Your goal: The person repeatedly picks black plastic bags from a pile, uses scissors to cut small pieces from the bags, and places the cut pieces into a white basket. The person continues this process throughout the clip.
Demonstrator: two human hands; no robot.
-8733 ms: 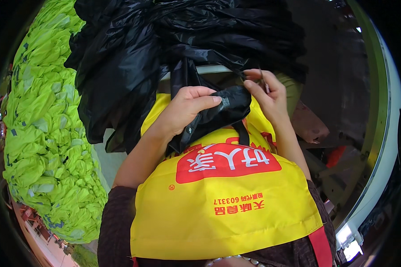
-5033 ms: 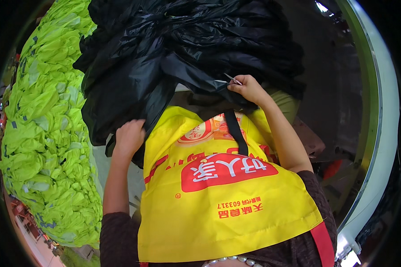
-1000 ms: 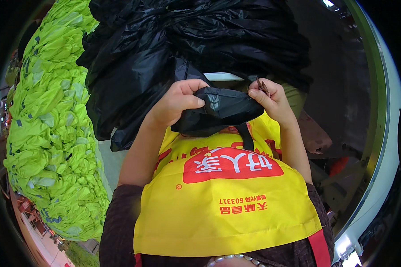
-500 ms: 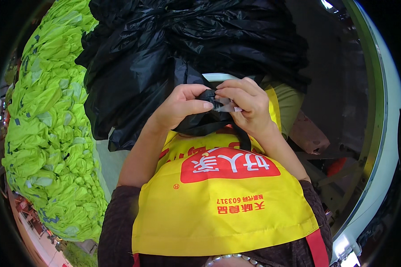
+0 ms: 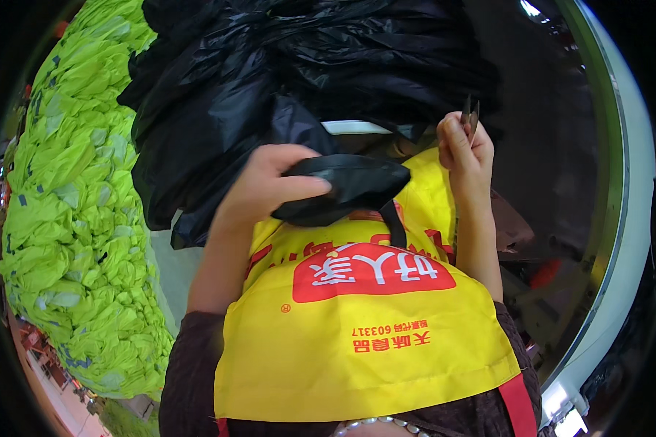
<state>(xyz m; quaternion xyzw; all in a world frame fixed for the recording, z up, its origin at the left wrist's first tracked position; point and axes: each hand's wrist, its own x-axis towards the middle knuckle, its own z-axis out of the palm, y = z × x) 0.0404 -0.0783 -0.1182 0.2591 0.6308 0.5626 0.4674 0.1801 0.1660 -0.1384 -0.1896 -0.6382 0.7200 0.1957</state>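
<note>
My left hand [image 5: 273,178] is closed on a folded edge of black fabric [image 5: 350,182], thumb on top, in front of my lap. The fabric's free end points to the right. Well away to the right, my right hand [image 5: 468,160] is raised, its fingers wrapped round small thread snips [image 5: 470,116]. Their two pointed metal blades stick up above the fingers, slightly apart. Beyond both hands spreads a large heap of shiny black fabric [image 5: 219,109]. I cannot make out any clear strip now.
A tall pile of lime-green fabric pieces [image 5: 73,240] lines the left side. My yellow apron [image 5: 364,386] covers my front, and a black strap [image 5: 395,224] hangs over it. A pale curved edge [image 5: 627,218] of the table runs along the right.
My right hand has left the black fabric and moved right and up, with the snips' blades now showing. The clear strip between my hands is gone from view. The held fabric has unfolded wider.
</note>
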